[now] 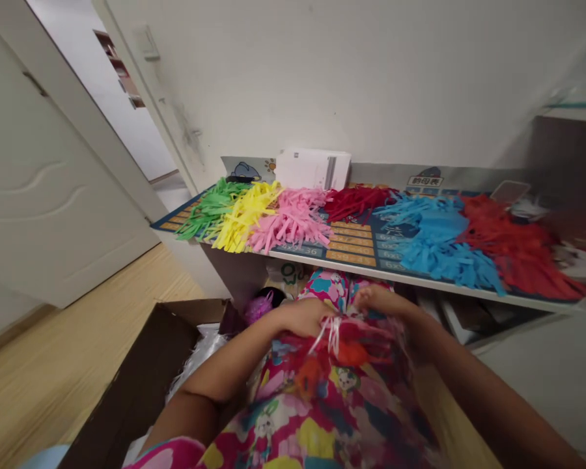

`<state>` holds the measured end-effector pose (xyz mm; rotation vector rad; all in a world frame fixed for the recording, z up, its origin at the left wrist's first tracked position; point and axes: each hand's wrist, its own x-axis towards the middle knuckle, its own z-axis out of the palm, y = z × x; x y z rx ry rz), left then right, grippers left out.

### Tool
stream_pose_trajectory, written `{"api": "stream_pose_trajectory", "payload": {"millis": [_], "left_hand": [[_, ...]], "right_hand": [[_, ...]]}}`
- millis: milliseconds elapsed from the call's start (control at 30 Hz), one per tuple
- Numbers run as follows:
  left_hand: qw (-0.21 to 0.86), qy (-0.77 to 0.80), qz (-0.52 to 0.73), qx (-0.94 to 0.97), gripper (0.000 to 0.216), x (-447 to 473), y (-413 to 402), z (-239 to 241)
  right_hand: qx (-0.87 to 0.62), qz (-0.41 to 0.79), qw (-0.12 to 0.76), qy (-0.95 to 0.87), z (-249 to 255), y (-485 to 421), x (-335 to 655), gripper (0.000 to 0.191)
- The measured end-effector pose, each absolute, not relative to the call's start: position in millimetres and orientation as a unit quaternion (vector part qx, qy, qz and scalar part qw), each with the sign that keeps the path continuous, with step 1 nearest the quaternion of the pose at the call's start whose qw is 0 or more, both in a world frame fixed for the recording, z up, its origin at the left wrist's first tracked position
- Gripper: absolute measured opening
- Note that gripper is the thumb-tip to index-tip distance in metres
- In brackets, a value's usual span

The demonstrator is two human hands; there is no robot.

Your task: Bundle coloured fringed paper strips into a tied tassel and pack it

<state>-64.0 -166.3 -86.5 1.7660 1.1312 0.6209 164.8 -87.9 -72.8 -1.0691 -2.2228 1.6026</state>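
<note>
My left hand (pixel 303 316) and my right hand (pixel 381 301) are together over my lap, below the edge of a low desk (pixel 356 251). Both are closed on a bundle of red fringed paper strips (pixel 351 335) tied with a white string (pixel 333 329). The bundle is blurred by motion. Under it is my bright floral clothing (pixel 322 404). On the desk lie piles of fringed paper: green (pixel 209 208), yellow (pixel 244 218), pink (pixel 290 221), dark red (pixel 354 202), blue (pixel 434 238) and red (pixel 512 247).
An open brown cardboard box (pixel 141 378) with silvery plastic inside stands on the wooden floor at my left. A purple fluffy ball (pixel 258 307) sits beside it. A white stack of paper (pixel 312 168) leans on the wall. A white door (pixel 43 182) is on the left.
</note>
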Motion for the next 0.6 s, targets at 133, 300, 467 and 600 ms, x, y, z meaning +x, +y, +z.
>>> {"api": "stream_pose_trajectory", "payload": {"millis": [133, 300, 467, 600], "left_hand": [[0.420, 0.515, 0.272, 0.696, 0.015, -46.9, -143.2, -91.0], [0.434, 0.519, 0.335, 0.655, 0.042, -82.6, -147.6, -80.2], [0.481, 0.458, 0.270, 0.697, 0.035, -89.2, -176.1, -69.4], [0.436, 0.513, 0.223, 0.705, 0.019, -61.6, -167.1, -82.2]], "right_hand": [[-0.351, 0.520, 0.130, -0.768, -37.6, -107.6, 144.4, 0.019], [-0.289, 0.560, 0.061, -0.774, -68.5, -160.3, 170.9, 0.025], [-0.321, 0.527, 0.022, -0.787, -90.0, -109.0, 178.2, 0.035], [-0.361, 0.459, 0.102, -0.806, -51.7, -78.0, 148.5, 0.029]]}}
